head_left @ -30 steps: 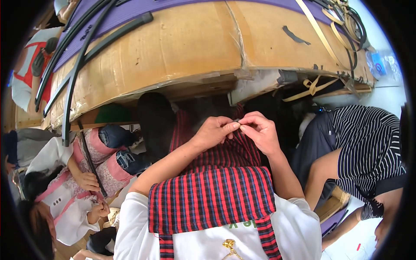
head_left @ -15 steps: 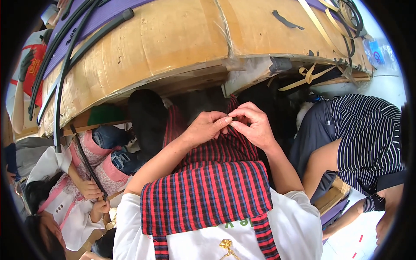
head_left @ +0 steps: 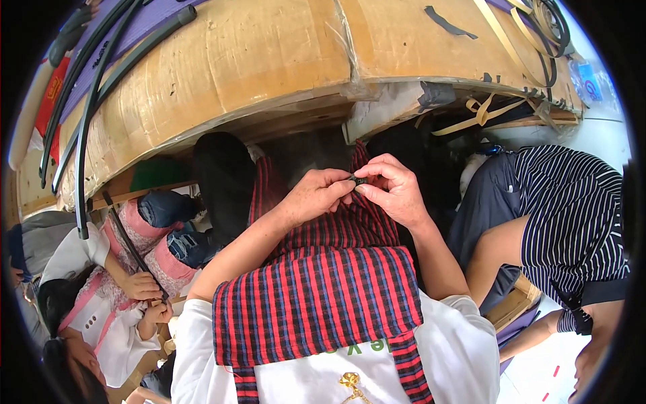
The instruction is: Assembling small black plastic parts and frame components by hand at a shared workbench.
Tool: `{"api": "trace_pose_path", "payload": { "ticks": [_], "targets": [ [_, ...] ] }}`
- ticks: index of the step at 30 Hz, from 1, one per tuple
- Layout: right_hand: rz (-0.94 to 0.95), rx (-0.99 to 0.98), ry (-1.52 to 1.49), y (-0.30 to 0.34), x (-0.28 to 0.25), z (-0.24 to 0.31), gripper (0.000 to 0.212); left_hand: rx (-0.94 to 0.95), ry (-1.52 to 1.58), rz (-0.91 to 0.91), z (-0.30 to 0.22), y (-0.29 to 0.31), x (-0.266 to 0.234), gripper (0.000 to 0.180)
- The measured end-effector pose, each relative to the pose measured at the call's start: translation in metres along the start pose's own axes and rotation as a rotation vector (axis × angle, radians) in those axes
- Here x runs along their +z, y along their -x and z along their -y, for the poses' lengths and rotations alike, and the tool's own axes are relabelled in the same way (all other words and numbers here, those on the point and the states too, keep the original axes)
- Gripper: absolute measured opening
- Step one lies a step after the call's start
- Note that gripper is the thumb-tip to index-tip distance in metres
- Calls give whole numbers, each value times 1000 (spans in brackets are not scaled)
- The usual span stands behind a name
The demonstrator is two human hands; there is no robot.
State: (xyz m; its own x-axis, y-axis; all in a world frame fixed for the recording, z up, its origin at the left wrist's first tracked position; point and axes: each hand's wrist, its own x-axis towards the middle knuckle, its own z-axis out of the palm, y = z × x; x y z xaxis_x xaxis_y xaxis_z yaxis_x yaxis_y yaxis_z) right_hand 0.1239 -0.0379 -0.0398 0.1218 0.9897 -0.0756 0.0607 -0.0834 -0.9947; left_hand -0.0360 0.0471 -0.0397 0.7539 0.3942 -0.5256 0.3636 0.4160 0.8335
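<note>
My left hand [head_left: 316, 195] and my right hand [head_left: 395, 190] meet in front of me, above the lap of my red-and-black striped apron [head_left: 316, 303]. Between the fingertips of both hands is a small dark piece [head_left: 357, 180], pinched from either side. It is too small and too covered by fingers for its kind to show. Thumb and forefinger are pressed together on each hand. Both forearms come up from below, with the elbows bent.
A tape-covered wooden worktable [head_left: 256, 60] curves across the far side, its edge beyond my hands. Black strips [head_left: 84, 161] hang over its left end; cream straps [head_left: 501, 40] lie at the right. A person with a dark strip sits left, another in a striped shirt [head_left: 565, 209] right.
My fingers have shifted slightly, and more of the small dark piece shows between them. At the far left, a person's gloved arm has moved up across the table's end.
</note>
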Motion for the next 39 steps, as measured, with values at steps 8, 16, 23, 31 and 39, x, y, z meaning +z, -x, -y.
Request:
{"api": "trace_pose_path", "payload": {
  "ticks": [8, 16, 23, 31, 39],
  "targets": [
    [-2, -36, 70, -1, 0, -1, 22, 22, -27, -48, 4, -2, 2, 29],
    [-9, -63, 118, -1, 2, 3, 22, 45, -54, -97, 6, -1, 4, 30],
    [-35, -41, 44, 2, 2, 0, 13, 94, -152, -155, 8, 1, 7, 31],
    [-42, 21, 4, 1, 4, 5, 9, 118, -154, -130, 8, 3, 5, 31],
    [-84, 17, 15, -1, 6, 9, 8, 153, -124, -127, 8, -2, 5, 34]
  ]
}}
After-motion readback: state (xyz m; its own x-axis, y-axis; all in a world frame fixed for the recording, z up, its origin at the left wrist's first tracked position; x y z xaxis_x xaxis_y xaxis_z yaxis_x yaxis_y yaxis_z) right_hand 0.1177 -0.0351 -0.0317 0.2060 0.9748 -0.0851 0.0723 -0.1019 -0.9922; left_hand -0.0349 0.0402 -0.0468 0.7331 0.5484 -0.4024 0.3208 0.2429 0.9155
